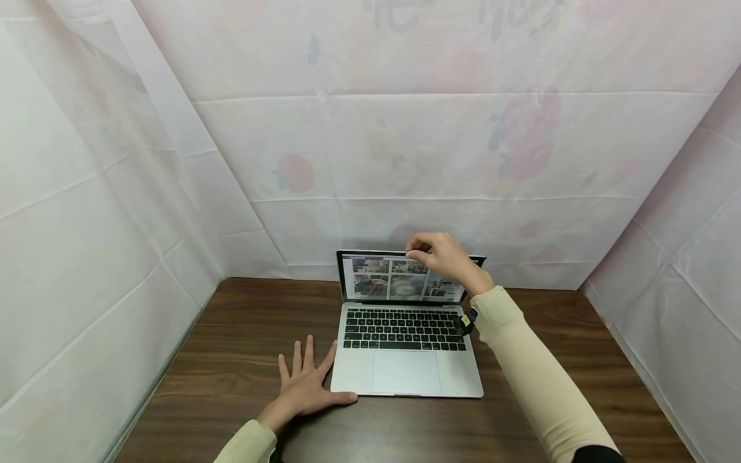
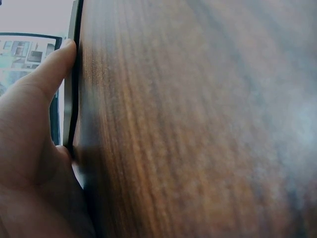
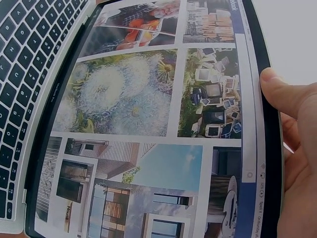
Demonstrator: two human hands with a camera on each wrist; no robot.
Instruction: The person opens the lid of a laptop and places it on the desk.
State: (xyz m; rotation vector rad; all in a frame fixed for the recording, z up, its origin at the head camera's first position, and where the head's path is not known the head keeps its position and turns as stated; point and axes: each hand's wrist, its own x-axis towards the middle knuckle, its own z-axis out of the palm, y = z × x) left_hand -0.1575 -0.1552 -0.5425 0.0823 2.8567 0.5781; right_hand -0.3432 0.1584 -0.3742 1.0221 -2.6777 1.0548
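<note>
A silver laptop point(image 1: 406, 373) stands opened on the wooden table, its lit screen point(image 1: 382, 286) filled with a grid of photos. At the lid's top edge, my right hand point(image 1: 442, 257) pinches the rim, thumb on the screen side and fingers behind; the right wrist view shows this thumb point(image 3: 277, 82) on the black bezel. My left hand point(image 1: 305, 387) lies with fingers spread on the table beside the laptop's front left corner. Its thumb point(image 2: 57, 62) touches the base's front edge. The tips of the right fingers are hidden behind the lid.
Dark wood-grain table point(image 1: 231, 360) surrounds the laptop. White cloth walls point(image 1: 376, 161) with faded fruit prints close off the back and both sides. The back wall rises just behind the laptop lid. A small black device point(image 1: 465, 321) is strapped at the right wrist.
</note>
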